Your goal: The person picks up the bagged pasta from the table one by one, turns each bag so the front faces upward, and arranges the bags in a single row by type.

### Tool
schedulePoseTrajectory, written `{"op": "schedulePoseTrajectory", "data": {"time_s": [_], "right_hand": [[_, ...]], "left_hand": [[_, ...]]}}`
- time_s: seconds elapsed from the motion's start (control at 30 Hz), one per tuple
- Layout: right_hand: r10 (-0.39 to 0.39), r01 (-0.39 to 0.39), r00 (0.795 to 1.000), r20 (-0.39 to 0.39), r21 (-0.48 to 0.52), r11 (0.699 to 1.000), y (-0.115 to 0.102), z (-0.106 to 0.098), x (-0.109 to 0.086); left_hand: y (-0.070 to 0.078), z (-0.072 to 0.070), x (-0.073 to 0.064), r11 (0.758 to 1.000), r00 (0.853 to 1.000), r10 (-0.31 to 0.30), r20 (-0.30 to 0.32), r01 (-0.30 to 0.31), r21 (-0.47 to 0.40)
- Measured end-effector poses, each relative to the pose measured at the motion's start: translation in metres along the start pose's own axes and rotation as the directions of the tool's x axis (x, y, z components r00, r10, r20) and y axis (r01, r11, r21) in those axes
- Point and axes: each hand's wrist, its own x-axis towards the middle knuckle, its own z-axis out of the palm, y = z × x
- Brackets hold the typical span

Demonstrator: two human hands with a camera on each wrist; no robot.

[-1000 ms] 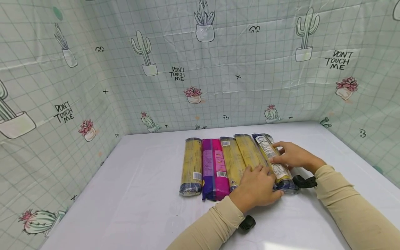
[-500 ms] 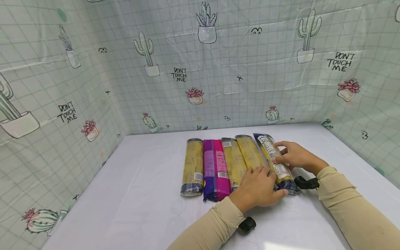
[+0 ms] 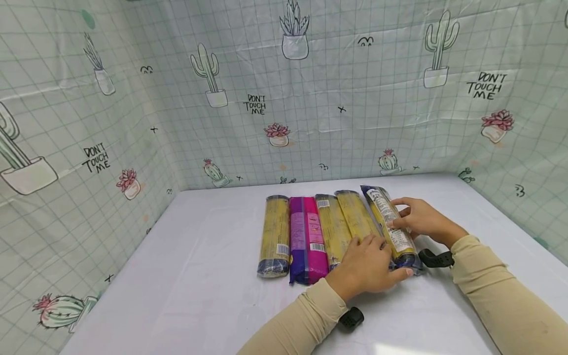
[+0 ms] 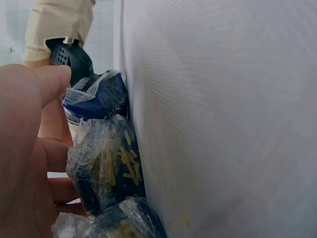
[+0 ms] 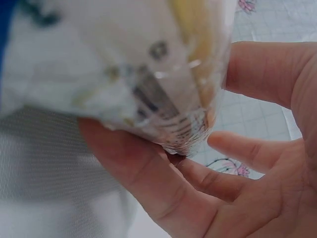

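My right hand (image 3: 423, 222) grips the rightmost spaghetti pack (image 3: 390, 222), a yellow roll with dark blue ends and a white printed label, thumb and fingers on its sides. Up close in the right wrist view, this clear-wrapped pack (image 5: 158, 84) lies between thumb and fingers. My left hand (image 3: 366, 266) rests across the near part of the adjacent yellow packs (image 3: 357, 214), fingers spread, hiding their near ends. Its thumb reaches toward the rightmost pack's near end. In the left wrist view, loose pasta bits show inside a crinkled clear pack end (image 4: 106, 163) beside my fingers.
Left of the hands lie another yellow pack (image 3: 328, 222), a pink-and-purple pack (image 3: 306, 246) and a further yellow pack (image 3: 274, 231), side by side on the white tablecloth (image 3: 213, 256). A cactus-print sheet (image 3: 310, 148) hangs behind and at the sides.
The rightmost pack's far end has shifted slightly away from me with the right hand. My left thumb has stretched further right; the rest of that hand stays on the packs.
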Motion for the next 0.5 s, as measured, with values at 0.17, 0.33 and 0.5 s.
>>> {"op": "schedulePoseTrajectory", "data": {"time_s": [0.17,0.33,0.5], "right_hand": [[-0.008,0.008,1.0,-0.008,0.007,1.0,0.0,-0.0003,0.0011],[-0.013,0.014,1.0,-0.024,0.024,1.0,0.0001,-0.0018,0.0004],[-0.016,0.018,0.999,-0.051,0.029,0.999,-0.001,-0.003,-0.0008]], "left_hand": [[-0.0005,-0.0008,0.0005,1.0,1.0,-0.011,0.01,0.011,-0.001],[-0.0003,-0.0007,0.0011,1.0,1.0,-0.02,0.005,0.02,-0.015],[-0.0001,-0.0015,0.0018,0.999,0.999,-0.027,-0.018,0.026,-0.044]]}}
